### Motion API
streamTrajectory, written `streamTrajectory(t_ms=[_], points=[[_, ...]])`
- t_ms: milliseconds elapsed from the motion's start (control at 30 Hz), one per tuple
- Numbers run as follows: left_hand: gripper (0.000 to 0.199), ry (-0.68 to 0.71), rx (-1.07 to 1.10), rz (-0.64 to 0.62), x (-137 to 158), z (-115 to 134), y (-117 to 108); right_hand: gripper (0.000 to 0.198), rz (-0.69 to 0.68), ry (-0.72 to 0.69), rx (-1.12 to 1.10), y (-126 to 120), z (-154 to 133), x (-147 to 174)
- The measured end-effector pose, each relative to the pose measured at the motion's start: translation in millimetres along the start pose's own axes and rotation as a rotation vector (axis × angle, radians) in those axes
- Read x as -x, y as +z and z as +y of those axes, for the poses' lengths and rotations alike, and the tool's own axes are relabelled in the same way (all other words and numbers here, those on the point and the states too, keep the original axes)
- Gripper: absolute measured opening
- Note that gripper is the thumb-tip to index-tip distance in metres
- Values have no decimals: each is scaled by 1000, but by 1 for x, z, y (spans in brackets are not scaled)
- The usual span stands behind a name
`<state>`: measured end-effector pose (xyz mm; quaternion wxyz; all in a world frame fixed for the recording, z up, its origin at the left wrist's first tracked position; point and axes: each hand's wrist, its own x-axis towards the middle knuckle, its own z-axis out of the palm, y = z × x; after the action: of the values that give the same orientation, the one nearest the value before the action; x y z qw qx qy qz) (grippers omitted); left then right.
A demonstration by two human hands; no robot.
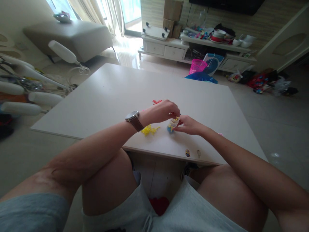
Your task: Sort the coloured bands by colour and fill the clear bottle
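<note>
My right hand [189, 125] is wrapped round a small clear jar [174, 122] with blue in its lower part and some yellow inside, keeping it on the white table. Over the jar's mouth my left hand [171, 109] bends down, fingers pinched together at yellow shredded strands [176, 119]. A loose heap of yellow shreds [149, 130] lies below my left wrist. Red shreds [156, 102] show beyond that wrist, partly hidden by it. Close to the near edge lie a small Minion figure [187, 153] and a small pale, ring-like piece [198, 153].
The white table [125, 83] stretches out in front of my knees. A pink bit [220, 134] lies by my right forearm. Beyond the table stand a pink basket [198, 66], a blue item [201, 76] and a white cabinet [164, 50]. White padded bars [62, 51] stand at the left.
</note>
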<state>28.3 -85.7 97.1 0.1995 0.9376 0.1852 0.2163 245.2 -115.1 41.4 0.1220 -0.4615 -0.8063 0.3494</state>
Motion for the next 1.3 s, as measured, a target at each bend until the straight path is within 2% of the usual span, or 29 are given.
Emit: streamTrajectory(t_ms=[167,367,533,600,733,833,900,1000,1133,1300], points=[[16,-35,-12,9,2,1,0,38,8,38,8,0,1,0],[15,-48,31,53,3,4,-8,31,-12,9,-30,1,1,-1],[18,-169,68,96,10,-14,-13,27,19,-26,-3,0,0,0],[17,-251,69,33,17,-29,-11,26,16,-49,3,-2,0,1],[16,-391,64,-296,31,-59,3,27,-5,-34,-22,-7,4,2],[33,-466,26,-533,35,-66,19,29,-5,-2,-39,-9,6,3],[41,-497,-26,-638,33,-65,28,29,-7,-1,-36,-8,6,3],[34,-539,-108,-701,28,-62,39,29,-16,-10,-24,-7,6,2],[19,-565,-97,-756,25,-63,46,27,-21,-5,-17,-7,7,1],[15,-531,-100,-795,27,-64,41,27,-24,-5,-26,-6,8,0]])
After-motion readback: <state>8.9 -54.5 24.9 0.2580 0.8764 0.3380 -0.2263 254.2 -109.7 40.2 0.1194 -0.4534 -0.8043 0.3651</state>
